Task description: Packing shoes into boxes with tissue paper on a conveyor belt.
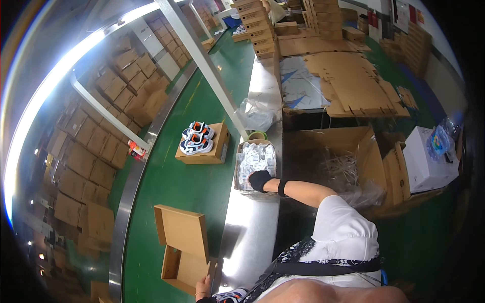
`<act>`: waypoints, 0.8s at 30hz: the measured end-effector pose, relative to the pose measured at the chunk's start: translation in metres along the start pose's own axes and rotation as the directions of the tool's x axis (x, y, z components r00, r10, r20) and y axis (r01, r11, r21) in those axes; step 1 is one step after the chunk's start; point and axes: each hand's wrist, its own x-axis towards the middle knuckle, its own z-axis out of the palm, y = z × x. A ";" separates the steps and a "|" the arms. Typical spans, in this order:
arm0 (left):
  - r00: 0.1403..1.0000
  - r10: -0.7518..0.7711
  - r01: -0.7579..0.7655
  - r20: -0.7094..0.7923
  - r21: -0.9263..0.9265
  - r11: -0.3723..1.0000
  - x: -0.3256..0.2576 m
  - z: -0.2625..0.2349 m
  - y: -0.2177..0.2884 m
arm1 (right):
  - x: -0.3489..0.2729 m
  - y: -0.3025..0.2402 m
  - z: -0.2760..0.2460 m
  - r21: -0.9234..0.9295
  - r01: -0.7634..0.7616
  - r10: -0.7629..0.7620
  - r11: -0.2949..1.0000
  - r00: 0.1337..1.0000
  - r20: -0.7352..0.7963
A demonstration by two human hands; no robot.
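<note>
My right hand [260,180], in a black glove, reaches forward into a small carton of white packets [256,159] on the steel table [250,237]. Its fingers curl down among the packets; whether they hold one is hidden. My left hand [203,289] is at the lower edge of the picture and grips the near corner of an open, empty brown shoe box [184,250] on the green belt [197,187]. A white, blue and orange shoe [230,295] shows just beside that hand.
A closed shoe box [214,151] with a pair of matching shoes [197,137] on top lies farther along the belt. A large open carton [353,151], flat cardboard sheets [348,81], a white box [422,161] and stacked boxes [260,25] stand to the right and ahead.
</note>
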 end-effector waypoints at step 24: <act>0.771 -0.076 -0.255 -0.632 -0.417 0.873 -0.188 -0.070 -0.047 | -0.067 -0.391 0.060 0.601 0.410 -0.541 0.686 0.840 0.045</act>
